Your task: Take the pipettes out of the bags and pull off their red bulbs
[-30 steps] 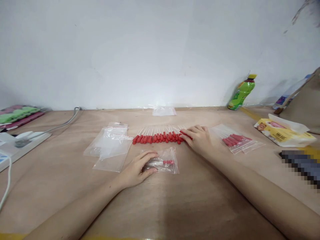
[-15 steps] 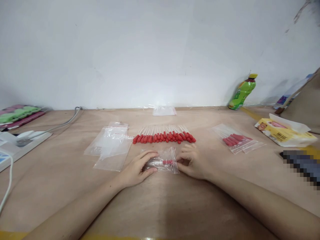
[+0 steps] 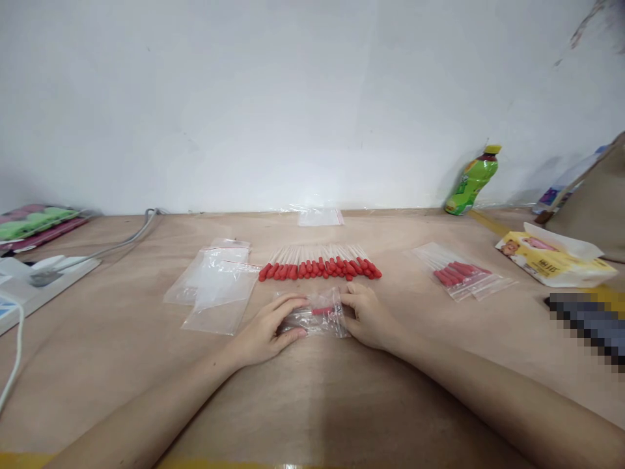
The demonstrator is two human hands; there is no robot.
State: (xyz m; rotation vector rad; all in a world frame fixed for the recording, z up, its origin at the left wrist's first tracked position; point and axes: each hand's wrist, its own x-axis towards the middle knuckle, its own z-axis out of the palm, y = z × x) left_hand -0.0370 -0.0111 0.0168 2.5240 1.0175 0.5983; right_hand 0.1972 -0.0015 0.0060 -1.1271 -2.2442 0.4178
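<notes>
On the desk in front of me, the left hand grasps the left end of a small clear bag, thumb and fingers along its edges, while the right hand grips the right end. Red tips show inside. Flat clear bags lie to the left; just beyond the hands runs a row of red-tipped sticks. Farther off, a green bottle leans by the wall.

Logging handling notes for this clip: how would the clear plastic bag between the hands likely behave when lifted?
The clear plastic bag probably flops, its film looking thin and creased. It is likely light, given its small red-tipped contents. Its glossy surface may slip.
</notes>
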